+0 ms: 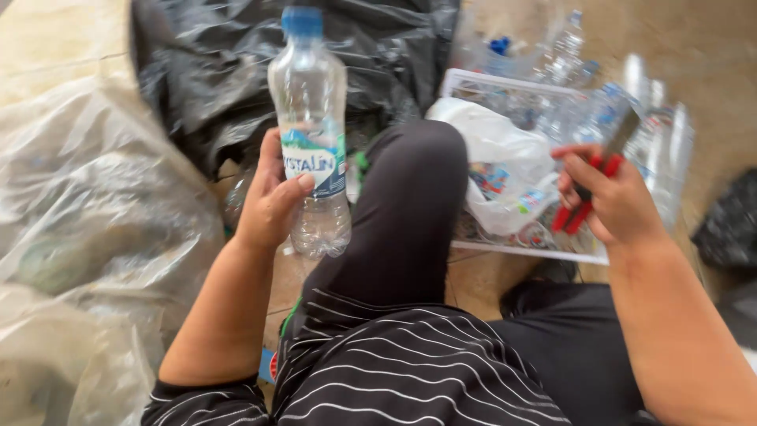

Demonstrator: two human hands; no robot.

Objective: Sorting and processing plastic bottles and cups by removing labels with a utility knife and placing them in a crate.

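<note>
A tan floor (714,39) runs under a seated person, whose raised knee in dark trousers (414,205) sits at the middle of the view and serves as the marker for everything else.

Just to the left of that knee, the left hand (272,197) is wrapped around a clear plastic bottle (311,134), thumb across the printed label and fingers behind it. The bottle stands upright, its blue cap (302,21) on top, and it looks empty. To the right of the knee, the right hand (611,197) is curled around a cutting tool with red handles (583,201); the handles stick out below the fingers, while the tool's dark upper end is blurred.

Between the knee and the right hand lies a white plastic bag (505,162), resting in a white wire basket (516,251) that stands on the floor. Beyond the basket, further from the knee, a heap of clear empty bottles (615,102) is blurred by motion. Behind the knee, past the held bottle, a black rubbish bag (205,79) gapes open. Far to the left of the knee spreads a large translucent plastic sack (87,229). Nearest the camera is a black top with thin white stripes (410,371).
</note>
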